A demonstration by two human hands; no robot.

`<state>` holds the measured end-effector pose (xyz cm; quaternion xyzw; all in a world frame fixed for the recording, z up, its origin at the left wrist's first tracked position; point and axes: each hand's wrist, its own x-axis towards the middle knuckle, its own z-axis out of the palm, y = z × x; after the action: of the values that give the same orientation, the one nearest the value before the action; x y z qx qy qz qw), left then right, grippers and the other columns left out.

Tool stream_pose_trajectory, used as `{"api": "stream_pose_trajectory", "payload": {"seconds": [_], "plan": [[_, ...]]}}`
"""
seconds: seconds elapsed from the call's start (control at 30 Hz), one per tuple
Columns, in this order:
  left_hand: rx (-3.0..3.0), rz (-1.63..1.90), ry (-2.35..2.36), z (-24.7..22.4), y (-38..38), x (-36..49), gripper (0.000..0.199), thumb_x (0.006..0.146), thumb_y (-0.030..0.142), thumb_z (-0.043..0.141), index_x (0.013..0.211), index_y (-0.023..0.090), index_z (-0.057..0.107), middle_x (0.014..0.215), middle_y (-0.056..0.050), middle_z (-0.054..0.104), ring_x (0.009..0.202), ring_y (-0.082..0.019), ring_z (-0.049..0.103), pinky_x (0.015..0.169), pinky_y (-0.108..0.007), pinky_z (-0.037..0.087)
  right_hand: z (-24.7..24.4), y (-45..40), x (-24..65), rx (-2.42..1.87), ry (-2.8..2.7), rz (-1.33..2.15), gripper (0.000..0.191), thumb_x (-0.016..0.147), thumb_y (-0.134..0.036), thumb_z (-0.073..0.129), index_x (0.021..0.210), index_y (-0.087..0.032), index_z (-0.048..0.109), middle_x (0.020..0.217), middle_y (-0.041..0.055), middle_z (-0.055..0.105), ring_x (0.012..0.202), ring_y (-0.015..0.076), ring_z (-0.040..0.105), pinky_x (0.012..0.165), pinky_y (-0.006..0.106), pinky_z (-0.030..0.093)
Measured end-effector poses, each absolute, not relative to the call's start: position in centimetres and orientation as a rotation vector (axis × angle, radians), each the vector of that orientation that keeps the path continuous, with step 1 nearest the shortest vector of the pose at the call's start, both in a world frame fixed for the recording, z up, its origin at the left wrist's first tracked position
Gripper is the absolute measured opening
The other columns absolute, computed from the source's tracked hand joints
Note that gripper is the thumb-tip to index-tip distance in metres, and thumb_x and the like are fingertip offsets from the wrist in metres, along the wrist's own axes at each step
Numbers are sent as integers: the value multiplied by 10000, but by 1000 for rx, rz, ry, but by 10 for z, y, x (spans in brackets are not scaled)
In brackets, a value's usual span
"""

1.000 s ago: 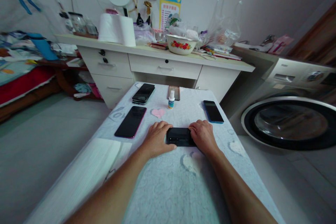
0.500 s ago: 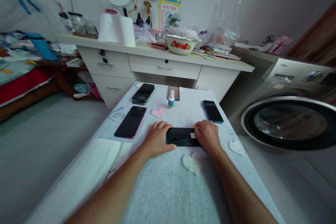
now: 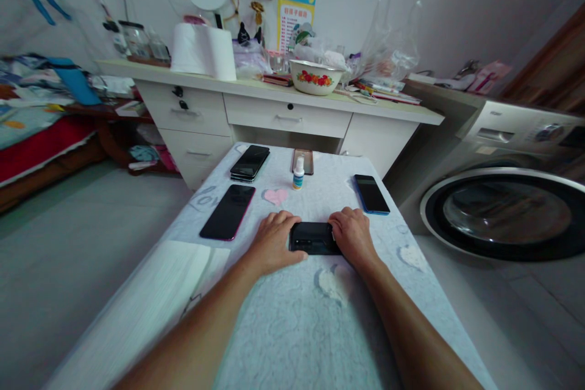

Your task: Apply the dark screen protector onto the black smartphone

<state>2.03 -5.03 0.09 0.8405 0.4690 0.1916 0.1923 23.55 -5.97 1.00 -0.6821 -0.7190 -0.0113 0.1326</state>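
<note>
A dark phone [image 3: 313, 237] lies back side up on the cloth-covered table, its camera strip towards the left. My left hand [image 3: 274, 241] grips the phone's left end, thumb along the near edge and fingers at the far edge. Curled over the right part of the phone is my right hand [image 3: 354, 234], fingers closed and pressed to its back. What those fingers hold, if anything, is hidden. A sliver of white shows beside them. Beyond the phone stands a small white spray bottle [image 3: 298, 174] with a blue label.
A phone with a pink edge [image 3: 228, 212] lies at left, before a stack of phones [image 3: 249, 163]. A blue-edged phone [image 3: 371, 194] is at right. Behind the bottle lies a brown-rimmed phone case [image 3: 307, 161]. A white desk [image 3: 287, 116] and a washing machine [image 3: 503, 183] stand beyond.
My right hand has slid left over the phone's back and now covers most of a white patch that showed before. My left hand and the phone have stayed put.
</note>
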Motion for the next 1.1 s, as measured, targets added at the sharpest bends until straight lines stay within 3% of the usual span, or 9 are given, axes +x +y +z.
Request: {"api": "stream_pose_trajectory", "payload": {"seconds": [1.1], "plan": [[2369,552,1323,-2,-50,21,606,620,409,724,1169,256,521,1186,-45,534,1081,-278,471,952,-405,376,16,-70,213,-1599,-2315,171,186,908,-240,518,967,-267,693,868,20,613,864,179,442,799,320,262]]}}
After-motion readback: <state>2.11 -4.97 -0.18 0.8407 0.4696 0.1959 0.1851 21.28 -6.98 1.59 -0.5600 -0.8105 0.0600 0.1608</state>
